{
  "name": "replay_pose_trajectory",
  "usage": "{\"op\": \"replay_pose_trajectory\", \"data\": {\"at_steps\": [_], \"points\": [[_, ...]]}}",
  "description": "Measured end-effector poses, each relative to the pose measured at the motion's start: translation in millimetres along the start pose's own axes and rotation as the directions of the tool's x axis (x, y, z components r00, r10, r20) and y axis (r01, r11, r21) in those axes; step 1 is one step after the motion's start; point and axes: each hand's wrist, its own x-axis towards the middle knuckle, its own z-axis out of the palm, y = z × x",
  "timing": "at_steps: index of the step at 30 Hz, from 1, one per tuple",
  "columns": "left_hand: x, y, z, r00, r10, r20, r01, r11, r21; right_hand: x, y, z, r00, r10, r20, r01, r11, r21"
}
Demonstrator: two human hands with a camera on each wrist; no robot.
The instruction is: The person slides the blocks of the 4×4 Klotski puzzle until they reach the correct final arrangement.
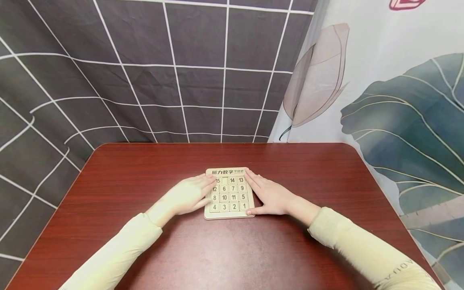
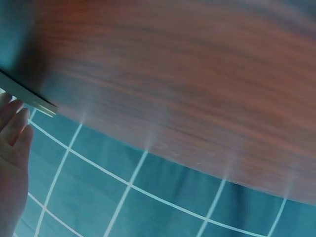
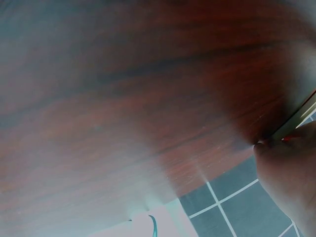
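Observation:
A pale wooden number sliding puzzle (image 1: 228, 216) lies flat on the table, with numbered tiles and one vacant slot in its top row. My left hand (image 1: 190, 194) rests at its left side, the straight fingers reaching over the edge and partly covering the left tiles. Along the right edge lies my right hand (image 1: 273, 197), fingers extended toward the upper right corner and thumb touching the lower right corner. The left wrist view shows only the puzzle's edge (image 2: 29, 98) by the fingers. In the right wrist view, the puzzle's side (image 3: 296, 122) is partly hidden by the hand.
The reddish-brown wooden table (image 1: 152, 161) extends around the puzzle on all sides. A dark curtain with a white grid (image 1: 199, 84) hangs behind and to the left. At the right is a pale curtain with a leaf print (image 1: 409, 117).

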Motion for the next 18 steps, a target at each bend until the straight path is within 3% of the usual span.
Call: {"op": "replay_pose_trajectory", "data": {"at_steps": [9,18], "points": [[14.8,5.1,5.0,0.999,0.018,0.041,-0.018,1.0,0.001,-0.9,-1.2,0.2,1.0,0.005,0.004,-0.006,1.0,0.0],[-6.7,4.1,4.0,0.999,0.039,-0.028,-0.039,0.999,0.025,-0.3,-2.8,-1.6,1.0,0.008,0.012,-0.008,1.0,0.006]]}}
